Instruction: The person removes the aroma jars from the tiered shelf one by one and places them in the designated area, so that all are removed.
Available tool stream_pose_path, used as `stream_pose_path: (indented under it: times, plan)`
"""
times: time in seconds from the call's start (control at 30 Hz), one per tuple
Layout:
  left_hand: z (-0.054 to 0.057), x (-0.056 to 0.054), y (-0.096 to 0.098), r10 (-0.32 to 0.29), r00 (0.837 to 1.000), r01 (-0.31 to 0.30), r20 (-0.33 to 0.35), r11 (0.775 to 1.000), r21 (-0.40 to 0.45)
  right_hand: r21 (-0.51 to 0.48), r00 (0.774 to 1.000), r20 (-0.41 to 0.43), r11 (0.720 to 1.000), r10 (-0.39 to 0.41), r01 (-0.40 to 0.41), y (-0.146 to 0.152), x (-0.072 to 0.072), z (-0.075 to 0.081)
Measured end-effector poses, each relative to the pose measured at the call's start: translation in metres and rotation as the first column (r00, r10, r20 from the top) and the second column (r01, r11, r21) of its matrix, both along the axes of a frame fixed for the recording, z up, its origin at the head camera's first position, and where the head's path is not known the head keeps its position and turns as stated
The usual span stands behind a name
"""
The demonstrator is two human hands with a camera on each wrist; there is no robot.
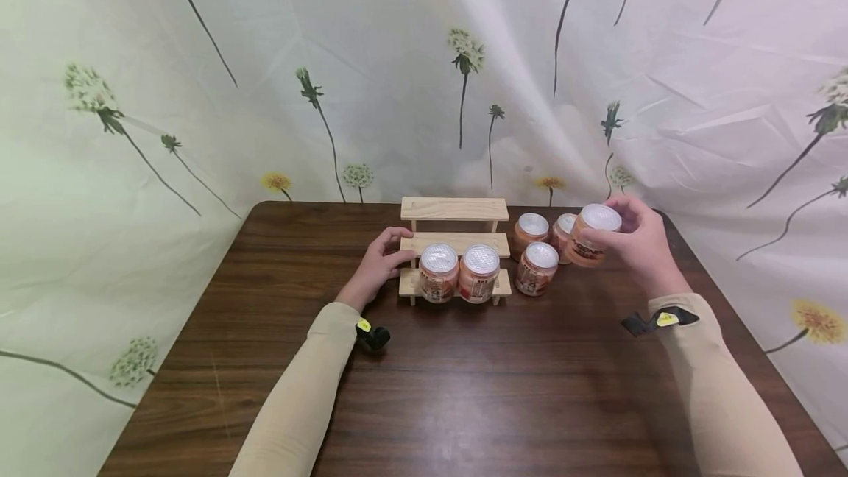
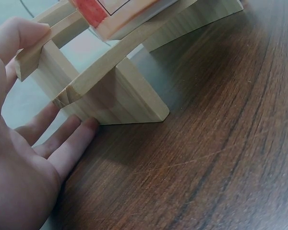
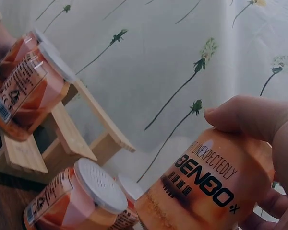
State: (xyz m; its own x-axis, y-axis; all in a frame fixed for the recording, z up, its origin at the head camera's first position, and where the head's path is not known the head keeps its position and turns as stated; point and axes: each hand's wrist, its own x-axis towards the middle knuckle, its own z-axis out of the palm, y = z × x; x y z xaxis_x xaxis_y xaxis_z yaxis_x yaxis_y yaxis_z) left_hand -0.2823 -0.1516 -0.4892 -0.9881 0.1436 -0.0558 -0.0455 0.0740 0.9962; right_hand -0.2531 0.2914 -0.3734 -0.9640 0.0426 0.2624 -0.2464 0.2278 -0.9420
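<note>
My right hand [image 1: 639, 238] grips an orange-labelled jar [image 1: 589, 238] with a silvery lid, raised and tilted above the table at the right. In the right wrist view, the thumb lies along the upper part of this jar [image 3: 197, 187]. At the left end of a three-step wooden rack [image 1: 453, 208], my left hand [image 1: 384, 263] holds the middle board, thumb at its front edge. Its lower fingers touch the side panel [image 2: 101, 108] in the left wrist view. Two similar jars, a left one [image 1: 439, 274] and a right one [image 1: 479, 274], stand on the lowest step.
Right of the rack, three more jars stand on the table: a front one [image 1: 537, 269], a back one [image 1: 531, 235] and one [image 1: 564, 235] partly behind the held jar. The dark wooden table [image 1: 450, 389] ends at a dandelion-print curtain [image 1: 411, 94].
</note>
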Motion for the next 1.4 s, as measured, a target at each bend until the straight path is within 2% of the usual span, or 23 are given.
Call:
stream_pose_path:
  times: [0.17, 0.4, 0.6, 1.03, 1.1, 1.27, 1.33, 1.4]
  plan:
    - [0.001, 0.000, 0.000, -0.005, 1.000, 0.005, 0.001, 1.000, 0.004, 0.030, 1.000, 0.010, 1.000, 0.001, -0.001, 0.010, 0.002, -0.006]
    - [-0.001, 0.000, 0.000, -0.007, 1.000, 0.007, -0.002, 1.000, 0.002, 0.168, 0.999, 0.043, 0.985, -0.030, 0.023, 0.017, 0.005, -0.018]
    - [-0.002, 0.000, 0.000, -0.007, 1.000, 0.007, -0.001, 1.000, -0.004, 0.236, 0.994, 0.096, 0.972, -0.047, 0.023, 0.020, 0.007, -0.031]
    - [0.001, -0.002, 0.000, -0.018, 1.000, 0.018, 0.025, 1.000, -0.003, 0.281, 0.988, 0.148, 0.960, -0.031, -0.012, 0.016, 0.015, -0.049]
    - [0.004, 0.000, 0.000, -0.021, 0.999, 0.021, 0.030, 1.000, -0.002, 0.273, 0.987, 0.162, 0.962, -0.025, -0.021, 0.016, 0.016, -0.052]
    - [0.026, 0.014, 0.003, -0.028, 0.999, 0.028, 0.023, 1.000, 0.001, 0.246, 0.979, 0.202, 0.969, -0.016, -0.035, 0.015, 0.015, -0.059]
    - [0.031, 0.019, 0.003, -0.030, 0.999, 0.030, 0.013, 1.000, 0.001, 0.235, 0.976, 0.215, 0.971, -0.018, -0.034, 0.014, 0.014, -0.061]
    - [0.032, 0.019, 0.003, -0.031, 0.999, 0.031, 0.012, 1.000, 0.003, 0.239, 0.975, 0.220, 0.970, -0.015, -0.039, 0.014, 0.014, -0.063]
